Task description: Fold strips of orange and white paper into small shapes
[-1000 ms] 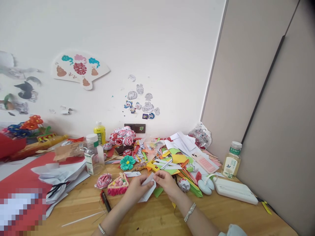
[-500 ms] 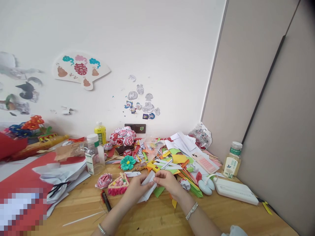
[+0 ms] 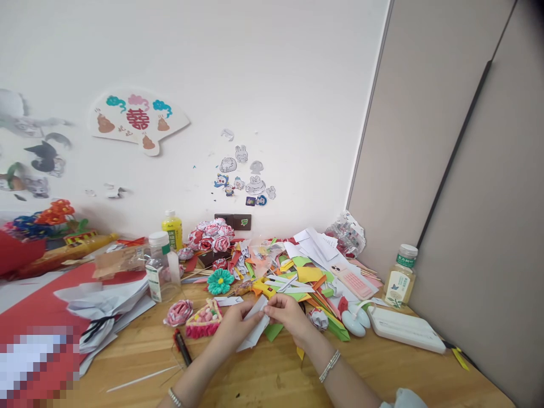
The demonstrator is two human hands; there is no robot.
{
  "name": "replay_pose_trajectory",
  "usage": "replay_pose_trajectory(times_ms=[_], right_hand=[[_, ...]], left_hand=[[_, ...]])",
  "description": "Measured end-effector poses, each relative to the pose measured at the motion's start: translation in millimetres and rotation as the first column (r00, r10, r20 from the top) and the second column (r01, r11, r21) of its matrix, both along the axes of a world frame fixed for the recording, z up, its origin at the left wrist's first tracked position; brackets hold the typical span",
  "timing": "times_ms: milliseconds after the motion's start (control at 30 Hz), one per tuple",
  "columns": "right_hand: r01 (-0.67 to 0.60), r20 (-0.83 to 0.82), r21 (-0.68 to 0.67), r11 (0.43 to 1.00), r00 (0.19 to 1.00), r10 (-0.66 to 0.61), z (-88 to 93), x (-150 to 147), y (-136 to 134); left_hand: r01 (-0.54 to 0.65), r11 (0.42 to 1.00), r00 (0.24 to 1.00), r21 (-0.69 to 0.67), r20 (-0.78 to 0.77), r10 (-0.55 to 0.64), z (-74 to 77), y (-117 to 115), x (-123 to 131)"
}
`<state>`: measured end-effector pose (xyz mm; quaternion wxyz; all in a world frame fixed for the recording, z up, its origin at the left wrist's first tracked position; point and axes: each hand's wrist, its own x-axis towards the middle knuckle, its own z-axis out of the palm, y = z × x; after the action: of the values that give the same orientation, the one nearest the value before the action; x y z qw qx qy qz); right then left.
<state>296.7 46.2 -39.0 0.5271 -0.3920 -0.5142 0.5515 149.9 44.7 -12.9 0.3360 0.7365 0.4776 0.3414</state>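
Note:
A folded piece of white paper [image 3: 254, 334] is held between both hands above the wooden table [image 3: 255, 379]. My left hand [image 3: 238, 326] grips it from the left, thumb across its face. At its upper right edge my right hand [image 3: 285, 314] pinches it, fingertips close to my left thumb. Just beyond the hands lies a yellow glue gun [image 3: 262, 288]. Left of my left hand are a pink-edged wedge box with small balls [image 3: 204, 319], a pink paper rose [image 3: 179, 313] and a teal flower [image 3: 220, 281].
Colourful paper scraps [image 3: 310, 274] are heaped behind the hands. On the right stand a white power bank [image 3: 406, 328] and a bottle [image 3: 400, 276]. A clear jar [image 3: 158, 269], wrapped white paper [image 3: 102, 300] and a black pen [image 3: 182, 347] are at the left.
The view has shifted very slightly. Both hands keep their hold on the white paper, with no other clear movement.

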Motion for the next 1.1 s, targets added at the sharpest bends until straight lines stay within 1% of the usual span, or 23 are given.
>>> replay_pose_trajectory(times_ms=[200, 400, 467, 567, 633, 733, 800, 933, 1100], right_hand=[[0.008, 0.067, 0.037, 0.999, 0.998, -0.011, -1.4, 0, 1], [0.005, 0.115, 0.123, 0.992, 0.993, -0.019, -5.6, -1, 4], [0.012, 0.175, 0.166, 0.986, 0.984, -0.041, -7.1, -1, 4], [0.024, 0.329, 0.275, 0.961, 0.937, -0.117, -8.7, -1, 5], [0.023, 0.404, 0.349, 0.937, 0.898, -0.173, -9.6, 0, 4], [0.031, 0.446, 0.392, 0.919, 0.868, -0.219, -11.7, -1, 3], [0.026, 0.467, 0.400, 0.916, 0.854, -0.228, -13.7, -2, 3], [-0.025, 0.537, 0.429, 0.903, 0.811, -0.233, -16.9, -6, 3], [0.021, 0.577, 0.516, 0.856, 0.731, -0.365, -17.1, -8, 1]], left_hand=[[0.008, 1.000, 1.000, -0.006, -0.011, -0.008, -0.9, 1, -2], [-0.008, 1.000, 0.999, -0.018, -0.034, 0.007, -6.0, 3, -1], [-0.012, 1.000, 0.999, -0.018, -0.036, 0.011, -7.1, 4, -1], [-0.001, 1.000, 1.000, -0.027, -0.019, 0.000, -7.5, 3, 0], [0.021, 0.999, 1.000, -0.041, -0.008, -0.022, -7.1, 2, 0], [0.039, 0.997, 0.999, -0.062, 0.019, -0.038, -6.3, 2, 1], [0.025, 0.997, 0.999, -0.069, 0.033, -0.023, -6.3, 2, 1], [-0.025, 0.997, 0.999, -0.072, 0.025, 0.027, -8.6, 5, 0], [-0.033, 0.995, 0.996, -0.098, 0.079, 0.041, -11.0, 5, 1]])
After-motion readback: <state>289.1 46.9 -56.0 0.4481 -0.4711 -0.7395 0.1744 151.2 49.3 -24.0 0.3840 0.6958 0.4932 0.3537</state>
